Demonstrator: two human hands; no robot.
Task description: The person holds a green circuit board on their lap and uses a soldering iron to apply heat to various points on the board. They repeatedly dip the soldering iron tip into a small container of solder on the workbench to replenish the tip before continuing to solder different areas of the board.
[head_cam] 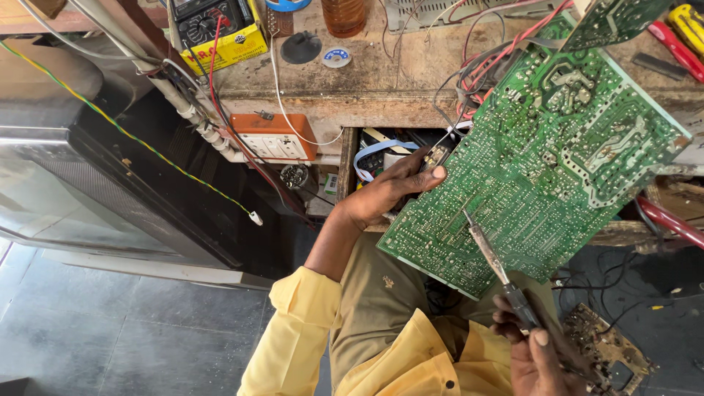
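A large green circuit board (543, 161) with its solder side up leans tilted from the wooden bench down over my lap. My left hand (385, 192) grips the board's left edge, thumb on top. My right hand (535, 352) holds a soldering iron (495, 264) by its dark handle. The iron's metal tip touches the board near its lower left part. Red and grey wires (477, 70) run from the board's upper edge onto the bench.
A worn wooden bench (367, 81) carries a yellow multimeter (216, 29), a solder reel (336, 57), a bottle and screwdrivers (678, 37). An orange socket box (275, 136) hangs on its front. A dark television casing (95, 183) stands left. Another small board (609, 348) lies on the floor at right.
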